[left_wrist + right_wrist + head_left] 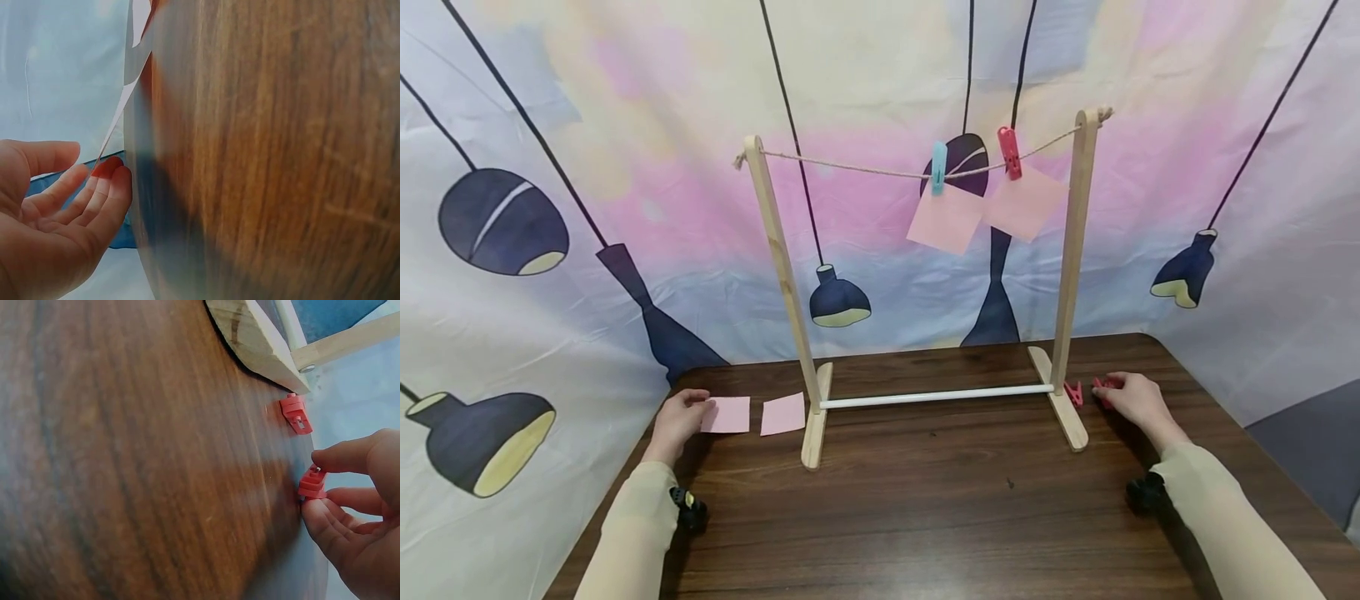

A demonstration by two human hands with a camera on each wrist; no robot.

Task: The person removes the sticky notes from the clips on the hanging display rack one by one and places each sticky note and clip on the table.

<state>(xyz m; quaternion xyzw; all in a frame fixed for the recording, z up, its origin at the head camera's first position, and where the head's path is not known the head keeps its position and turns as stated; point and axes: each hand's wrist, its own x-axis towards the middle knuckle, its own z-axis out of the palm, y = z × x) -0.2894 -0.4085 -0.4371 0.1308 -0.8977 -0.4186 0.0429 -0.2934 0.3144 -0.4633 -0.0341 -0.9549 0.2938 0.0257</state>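
Observation:
My left hand (679, 417) pinches the left edge of a square pink paper (728, 415) at the table's far left. In the left wrist view the paper (115, 122) slants up from the wood into the fingertips (103, 169). Close to its right lies a second pink paper (783, 414). At the far right, my right hand (1138, 402) pinches a red clothespin (312, 482) between thumb and finger, near the tabletop. Another red clothespin (296, 414) lies beside it, by the rack's right foot (1063, 408).
A wooden rack (786, 283) with a white crossbar (936, 397) stands between the hands. On its sagging string (850, 168), a blue clothespin (938, 168) and a red clothespin (1010, 152) hold two pink papers (946, 219). A lamp-patterned cloth (685, 192) hangs behind.

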